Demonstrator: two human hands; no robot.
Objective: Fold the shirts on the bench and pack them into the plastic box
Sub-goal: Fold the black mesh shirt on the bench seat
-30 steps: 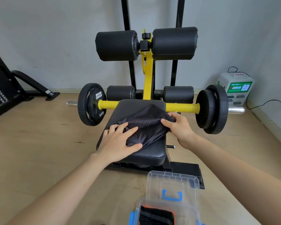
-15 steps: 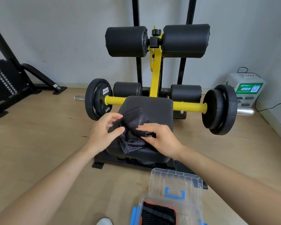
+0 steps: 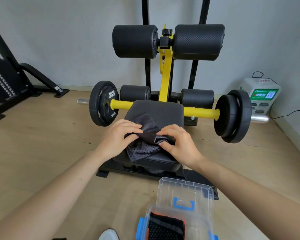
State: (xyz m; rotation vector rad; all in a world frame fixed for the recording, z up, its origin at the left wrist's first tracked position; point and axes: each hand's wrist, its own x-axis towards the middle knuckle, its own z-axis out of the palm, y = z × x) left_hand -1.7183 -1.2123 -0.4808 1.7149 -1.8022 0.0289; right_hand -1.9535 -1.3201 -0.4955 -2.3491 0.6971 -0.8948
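Note:
A dark grey mesh shirt point(image 3: 145, 144) lies bunched on the black padded bench seat point(image 3: 163, 110), near its front edge. My left hand point(image 3: 118, 135) grips the shirt's left side with curled fingers. My right hand point(image 3: 178, 142) pinches a fold of the fabric on the right. Both hands sit close together over the cloth. On the floor in front stands a clear plastic box point(image 3: 194, 222) with blue latches, its lid point(image 3: 184, 193) tipped open behind it. Inside the box lies a folded black and orange shirt point(image 3: 164, 227).
A yellow bar with black weight plates point(image 3: 102, 103) crosses behind the seat. Black roller pads point(image 3: 135, 41) stand above it against the grey wall. A white and green device point(image 3: 260, 96) sits at the right wall, a black machine frame point(image 3: 7, 84) at the left. A white shoe tip point(image 3: 109, 235) shows on the wooden floor.
The shirt went from spread across the seat to bunched at its front left. My right hand moved left to meet my left hand, and both now grip the cloth. The camera moved closer.

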